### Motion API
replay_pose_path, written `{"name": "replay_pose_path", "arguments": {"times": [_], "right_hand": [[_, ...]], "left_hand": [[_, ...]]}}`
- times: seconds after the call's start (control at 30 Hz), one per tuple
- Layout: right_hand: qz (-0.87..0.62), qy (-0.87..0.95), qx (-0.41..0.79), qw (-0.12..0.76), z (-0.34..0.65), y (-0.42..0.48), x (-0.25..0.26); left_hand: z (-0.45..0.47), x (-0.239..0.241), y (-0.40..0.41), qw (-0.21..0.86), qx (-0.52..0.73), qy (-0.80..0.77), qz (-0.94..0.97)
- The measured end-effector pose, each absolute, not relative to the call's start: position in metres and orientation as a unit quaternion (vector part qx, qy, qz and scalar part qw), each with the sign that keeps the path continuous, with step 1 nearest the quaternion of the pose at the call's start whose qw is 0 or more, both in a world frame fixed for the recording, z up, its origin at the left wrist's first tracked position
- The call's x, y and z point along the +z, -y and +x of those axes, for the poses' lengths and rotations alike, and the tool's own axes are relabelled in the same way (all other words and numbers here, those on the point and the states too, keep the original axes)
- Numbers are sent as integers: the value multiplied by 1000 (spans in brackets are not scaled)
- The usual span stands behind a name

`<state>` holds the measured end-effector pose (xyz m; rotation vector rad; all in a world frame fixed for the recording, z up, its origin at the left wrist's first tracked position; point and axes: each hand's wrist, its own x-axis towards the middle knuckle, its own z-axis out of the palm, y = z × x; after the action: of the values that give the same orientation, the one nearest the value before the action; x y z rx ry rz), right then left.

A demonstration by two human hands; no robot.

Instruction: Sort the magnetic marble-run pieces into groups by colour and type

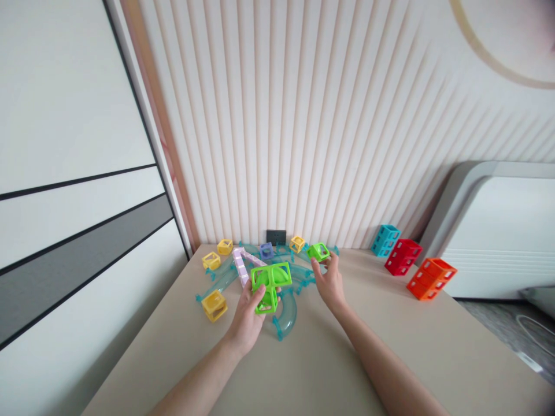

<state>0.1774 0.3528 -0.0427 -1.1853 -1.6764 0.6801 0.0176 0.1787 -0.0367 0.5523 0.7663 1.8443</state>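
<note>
My left hand (249,315) is closed around a joined group of green cube blocks (271,283), lifted above the table. A single green cube block (318,251) is pinched between the thumb and fingers of my right hand (329,280), apart from the group. Behind and below both hands lie clear teal tube pieces (286,315), partly hidden by the left hand and its blocks. A pale purple strip-like piece (240,266) lies just past the left hand, and a yellow cube block (214,305) sits to its left.
More yellow cube blocks (211,260) and a blue-purple cube block (266,250) lie toward the back. On the right stand teal (385,240), red (403,257) and orange (431,278) block stacks. A ribbed wall (260,127) borders the table (303,375).
</note>
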Motion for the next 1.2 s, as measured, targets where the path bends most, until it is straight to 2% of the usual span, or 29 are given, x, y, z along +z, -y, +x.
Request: {"name": "replay_pose_path", "arguments": {"times": [0.1,0.23,0.4,0.77,1.2], "right_hand": [[-411,683,350,492,176,-338,-35],[-290,642,534,468,168,-297,-30],[-266,579,639,431,157,-256,-34],[-210,564,683,413,152,-247,-43],[-186,638,626,408,157,-251,-52]], "left_hand": [[17,-36,-180,498,780,-297,236],[16,-32,-181,481,792,-288,241],[14,-34,-183,468,799,-300,229],[24,-33,-179,460,805,-304,218],[30,-24,-174,467,769,-356,254]]}}
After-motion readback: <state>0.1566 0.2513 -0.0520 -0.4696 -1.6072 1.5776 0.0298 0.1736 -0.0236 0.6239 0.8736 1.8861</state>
